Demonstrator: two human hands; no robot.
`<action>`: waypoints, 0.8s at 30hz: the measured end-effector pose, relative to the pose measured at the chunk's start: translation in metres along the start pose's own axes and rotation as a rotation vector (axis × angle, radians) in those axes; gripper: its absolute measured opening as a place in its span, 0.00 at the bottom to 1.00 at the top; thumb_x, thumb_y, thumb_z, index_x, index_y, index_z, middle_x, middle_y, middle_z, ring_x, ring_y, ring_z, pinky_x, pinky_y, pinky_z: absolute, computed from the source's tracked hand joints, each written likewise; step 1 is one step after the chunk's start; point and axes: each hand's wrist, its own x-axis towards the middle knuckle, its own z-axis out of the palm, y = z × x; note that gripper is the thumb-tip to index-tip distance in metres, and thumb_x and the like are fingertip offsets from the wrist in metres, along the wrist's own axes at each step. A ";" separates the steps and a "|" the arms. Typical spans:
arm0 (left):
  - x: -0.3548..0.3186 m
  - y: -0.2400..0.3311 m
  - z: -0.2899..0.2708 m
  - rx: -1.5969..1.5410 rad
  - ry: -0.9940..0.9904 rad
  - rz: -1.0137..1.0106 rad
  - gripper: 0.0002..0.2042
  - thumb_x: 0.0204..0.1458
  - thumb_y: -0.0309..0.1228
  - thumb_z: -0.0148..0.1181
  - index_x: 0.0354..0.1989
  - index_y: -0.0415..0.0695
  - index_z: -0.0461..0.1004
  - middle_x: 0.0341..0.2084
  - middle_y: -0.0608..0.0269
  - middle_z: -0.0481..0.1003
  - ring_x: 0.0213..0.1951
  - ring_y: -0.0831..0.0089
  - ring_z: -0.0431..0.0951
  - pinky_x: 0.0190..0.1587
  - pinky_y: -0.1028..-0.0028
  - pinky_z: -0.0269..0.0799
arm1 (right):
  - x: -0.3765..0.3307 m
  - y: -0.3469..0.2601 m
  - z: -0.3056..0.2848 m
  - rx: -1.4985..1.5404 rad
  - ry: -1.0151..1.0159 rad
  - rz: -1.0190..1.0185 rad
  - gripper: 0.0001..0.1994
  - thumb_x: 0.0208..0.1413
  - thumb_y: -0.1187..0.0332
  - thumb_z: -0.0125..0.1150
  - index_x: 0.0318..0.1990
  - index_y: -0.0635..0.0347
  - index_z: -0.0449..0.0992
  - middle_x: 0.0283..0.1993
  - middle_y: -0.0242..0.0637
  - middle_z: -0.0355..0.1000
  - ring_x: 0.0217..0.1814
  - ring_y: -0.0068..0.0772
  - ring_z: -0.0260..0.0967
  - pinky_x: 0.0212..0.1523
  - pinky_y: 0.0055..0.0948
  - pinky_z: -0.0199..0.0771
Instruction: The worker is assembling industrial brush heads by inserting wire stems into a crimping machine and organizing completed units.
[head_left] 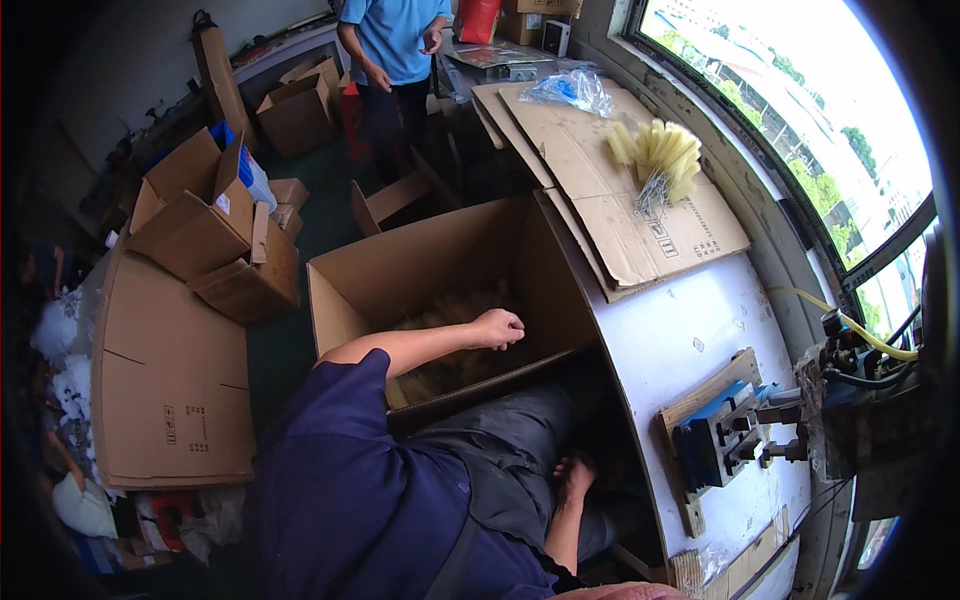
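Observation:
My left hand (497,328) hangs over a large open cardboard box (420,245), its fingers curled closed; whatever they may hold is hidden. Pale yellow pieces (440,375) lie in the shaded bottom of that box, partly covered by my forearm. Low beside my thigh, in shadow, my right hand (574,474) rests with its fingers loosely apart and nothing visible in them. On flattened cardboard (590,220) to the right lies a bundle of pale yellow tufts (660,155) with thin metal stems.
The white worktable (680,330) carries a blue and metal fixture (715,435) on a wooden board, beside a machine with hoses. Clear plastic bags (575,92) lie farther back. More boxes (195,210) and flat cardboard (170,390) stand left. Another person (395,45) stands beyond.

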 end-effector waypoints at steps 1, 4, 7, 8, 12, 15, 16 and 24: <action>-0.008 -0.015 0.007 -0.006 -0.034 -0.032 0.17 0.56 0.36 0.58 0.48 0.37 0.77 0.27 0.61 0.78 0.23 0.75 0.77 0.24 0.73 0.75 | -0.002 -0.004 0.000 0.003 0.018 -0.037 0.12 0.53 0.75 0.52 0.46 0.66 0.75 0.25 0.39 0.72 0.17 0.30 0.69 0.14 0.26 0.71; -0.046 -0.035 0.024 0.013 -0.091 -0.036 0.16 0.55 0.38 0.58 0.45 0.38 0.79 0.30 0.58 0.80 0.28 0.71 0.80 0.32 0.71 0.77 | -0.016 -0.015 -0.002 -0.021 0.006 -0.079 0.11 0.55 0.74 0.54 0.44 0.68 0.75 0.25 0.38 0.72 0.17 0.28 0.69 0.15 0.26 0.71; -0.076 -0.069 0.027 0.173 0.110 -0.023 0.19 0.51 0.41 0.59 0.43 0.40 0.81 0.38 0.51 0.81 0.42 0.61 0.82 0.47 0.66 0.75 | -0.037 -0.064 0.017 -0.089 -0.139 -0.174 0.10 0.59 0.73 0.53 0.44 0.67 0.75 0.26 0.36 0.73 0.20 0.24 0.70 0.19 0.23 0.72; -0.083 -0.081 0.023 0.124 0.152 -0.034 0.19 0.50 0.41 0.59 0.44 0.40 0.80 0.38 0.50 0.81 0.43 0.61 0.82 0.47 0.66 0.75 | -0.045 -0.083 0.025 -0.081 -0.174 -0.213 0.09 0.61 0.72 0.53 0.44 0.66 0.75 0.27 0.34 0.73 0.21 0.22 0.69 0.20 0.21 0.71; -0.091 -0.127 0.013 0.229 0.106 -0.165 0.17 0.49 0.40 0.61 0.42 0.42 0.81 0.39 0.52 0.81 0.43 0.60 0.81 0.48 0.65 0.75 | -0.077 -0.147 0.061 -0.172 -0.163 -0.569 0.07 0.64 0.73 0.53 0.44 0.63 0.76 0.27 0.30 0.71 0.24 0.17 0.68 0.25 0.16 0.69; -0.093 -0.151 0.013 0.326 0.005 -0.256 0.16 0.49 0.40 0.62 0.41 0.43 0.82 0.40 0.53 0.81 0.44 0.59 0.81 0.48 0.64 0.75 | -0.077 -0.188 0.084 -0.399 -0.135 -0.851 0.06 0.63 0.75 0.54 0.43 0.64 0.77 0.28 0.32 0.72 0.28 0.20 0.69 0.30 0.19 0.70; -0.094 -0.153 0.014 0.352 -0.007 -0.279 0.16 0.49 0.41 0.62 0.41 0.45 0.82 0.40 0.53 0.81 0.45 0.58 0.81 0.48 0.64 0.75 | -0.072 -0.201 0.091 -0.561 -0.080 -1.027 0.06 0.61 0.75 0.56 0.42 0.64 0.77 0.28 0.37 0.73 0.29 0.25 0.72 0.32 0.23 0.73; -0.073 -0.173 0.027 0.405 -0.013 -0.241 0.14 0.48 0.39 0.60 0.38 0.45 0.82 0.38 0.52 0.81 0.43 0.56 0.81 0.47 0.61 0.75 | -0.011 -0.270 0.127 -1.113 0.100 -1.443 0.12 0.53 0.68 0.64 0.44 0.59 0.76 0.47 0.43 0.74 0.52 0.45 0.69 0.53 0.40 0.69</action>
